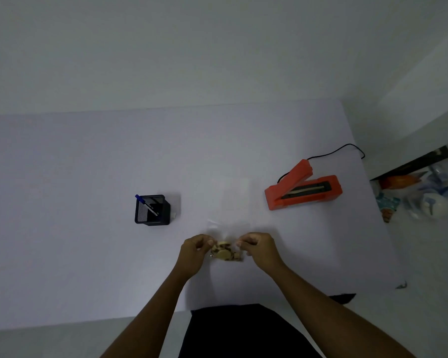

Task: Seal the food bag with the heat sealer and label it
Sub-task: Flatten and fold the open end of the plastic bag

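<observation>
Near the front edge of the white worktop point(88, 177), the left hand point(195, 250) and right hand point(259, 248) are pinching opposite sides of the clear plastic bag of brown food point(226, 252), seemingly settling its contents for the open-lidded orange heat sealer point(303, 193) toward the right edge.

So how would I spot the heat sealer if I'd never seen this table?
Look at the big white table and go to its right side. The heat sealer lies there with its lid tilted up and a black cord behind it. It is the only orange thing on the table; the pen holder on the left is black.
</observation>
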`<state>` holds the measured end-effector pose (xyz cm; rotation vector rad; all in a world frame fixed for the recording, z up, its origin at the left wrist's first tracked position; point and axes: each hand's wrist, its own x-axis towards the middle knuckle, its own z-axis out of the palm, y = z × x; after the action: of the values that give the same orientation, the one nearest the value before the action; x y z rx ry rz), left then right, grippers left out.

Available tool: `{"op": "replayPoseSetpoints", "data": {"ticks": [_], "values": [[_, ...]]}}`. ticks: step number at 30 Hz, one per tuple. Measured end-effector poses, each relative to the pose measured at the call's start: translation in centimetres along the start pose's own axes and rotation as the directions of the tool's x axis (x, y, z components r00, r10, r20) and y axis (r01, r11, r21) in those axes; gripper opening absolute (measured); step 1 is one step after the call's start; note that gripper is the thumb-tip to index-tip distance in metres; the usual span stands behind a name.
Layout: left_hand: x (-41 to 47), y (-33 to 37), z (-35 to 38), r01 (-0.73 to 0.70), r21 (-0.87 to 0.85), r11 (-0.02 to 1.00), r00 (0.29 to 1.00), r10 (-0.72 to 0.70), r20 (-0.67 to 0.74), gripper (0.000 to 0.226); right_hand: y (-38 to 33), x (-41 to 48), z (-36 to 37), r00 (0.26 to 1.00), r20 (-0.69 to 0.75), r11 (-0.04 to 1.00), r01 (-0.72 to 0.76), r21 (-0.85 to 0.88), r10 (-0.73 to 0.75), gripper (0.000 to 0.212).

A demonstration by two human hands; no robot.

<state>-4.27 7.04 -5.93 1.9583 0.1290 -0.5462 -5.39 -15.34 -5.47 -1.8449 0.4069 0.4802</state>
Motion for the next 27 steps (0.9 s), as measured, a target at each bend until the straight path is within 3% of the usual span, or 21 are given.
{"op": "replayPoseSetpoints", "data": {"ticks": [7, 12, 19, 27], "values": [[0.3, 0.1, -0.1, 0.096, -0.076, 0.993, 0.995, -0.094, 0.03, 0.008, 0.2, 0.2, 0.4, 0.998, 0.0, 0.996, -0.068, 0.054, 0.068, 0.008], [0.6, -0.4, -0.2, 0.135, 0.021, 0.991, 0.991, -0.135, 0.009, 0.025, 0.2, 0.1, 0.3, 0.992, 0.045, 0.993, -0.114, 0.009, 0.114, 0.003], [0.9, -1.1, -0.2, 0.293, 0.088, 0.952, 0.954, -0.297, 0.034, 0.009, 0.1, 0.4, 0.3, 0.975, 0.079, 0.978, -0.208, -0.012, 0.208, 0.015], [0.3, -0.8, 0.5, 0.322, 0.259, 0.911, 0.946, -0.318, -0.059, 0.007, 0.3, 0.1, 1.6, 0.93, 0.047, 0.932, -0.363, -0.009, 0.363, 0.016]]}}
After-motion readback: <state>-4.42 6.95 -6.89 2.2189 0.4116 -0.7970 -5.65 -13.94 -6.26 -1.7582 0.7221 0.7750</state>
